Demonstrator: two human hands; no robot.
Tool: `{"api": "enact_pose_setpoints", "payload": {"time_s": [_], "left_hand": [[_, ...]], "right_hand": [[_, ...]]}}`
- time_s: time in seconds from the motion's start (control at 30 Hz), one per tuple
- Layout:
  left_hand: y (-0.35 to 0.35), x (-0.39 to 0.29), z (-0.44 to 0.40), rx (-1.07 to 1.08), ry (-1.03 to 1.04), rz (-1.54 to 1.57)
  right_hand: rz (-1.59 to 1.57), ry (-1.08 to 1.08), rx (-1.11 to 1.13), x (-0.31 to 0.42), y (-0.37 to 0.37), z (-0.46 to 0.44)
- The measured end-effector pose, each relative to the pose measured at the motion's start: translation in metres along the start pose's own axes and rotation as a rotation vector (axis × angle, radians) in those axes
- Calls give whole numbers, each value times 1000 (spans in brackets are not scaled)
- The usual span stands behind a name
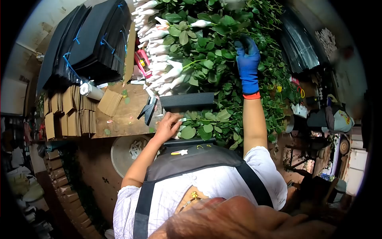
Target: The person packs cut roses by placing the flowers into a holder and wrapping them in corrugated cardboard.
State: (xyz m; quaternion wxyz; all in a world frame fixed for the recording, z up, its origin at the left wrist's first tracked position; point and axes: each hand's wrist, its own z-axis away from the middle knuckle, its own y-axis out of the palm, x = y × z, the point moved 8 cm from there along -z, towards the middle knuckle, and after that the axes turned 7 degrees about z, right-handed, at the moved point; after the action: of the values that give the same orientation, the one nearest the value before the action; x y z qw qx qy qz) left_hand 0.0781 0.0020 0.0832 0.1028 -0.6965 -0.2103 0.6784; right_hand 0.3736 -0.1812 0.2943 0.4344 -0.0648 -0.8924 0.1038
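White short-sleeved top with faint stripes and ruffly cuffs (pixel 260 169), dark grey apron (pixel 195 159) with a pink-and-white star design, wide black straps, blue knit glove (pixel 248 65) with orange-red cuff trim, plus a beaded necklace (pixel 186 204) and gold-coloured pendant (pixel 194 194).

No legible text; apron marks (pixel 199 147) unclear.

A hand could pass over the table (pixel 129 119) left of center, between cards (pixel 110 102) and stapler (pixel 149 108); a ribbed board (pixel 187 101) blocks mid-frame, leaves (pixel 217 71) and wrapped buds (pixel 160 73) crowd the top, black stacks (pixel 93 38) wall the upper left.
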Motion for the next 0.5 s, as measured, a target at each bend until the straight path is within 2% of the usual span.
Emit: {"api": "enact_pose_setpoints", "payload": {"time_s": [0.1,0.17,0.27,0.37,0.43,0.5], "left_hand": [[1,3,-3,-6,-2,70],[3,3,-1,-8,195,-182],[3,1,-6,3,143,-76],[3,2,-6,21,83,9],[3,3,-5,16,78,-3],[2,1,-6,18,72,-15]], "right_hand": [[283,-502,163,65,0,33],[331,-718,317,122,10,57],[579,-649,505,86,30,91],[661,-464,749,-30,43,130],[620,-416,829,-89,46,163],[661,-371,833,-103,46,165]]}}
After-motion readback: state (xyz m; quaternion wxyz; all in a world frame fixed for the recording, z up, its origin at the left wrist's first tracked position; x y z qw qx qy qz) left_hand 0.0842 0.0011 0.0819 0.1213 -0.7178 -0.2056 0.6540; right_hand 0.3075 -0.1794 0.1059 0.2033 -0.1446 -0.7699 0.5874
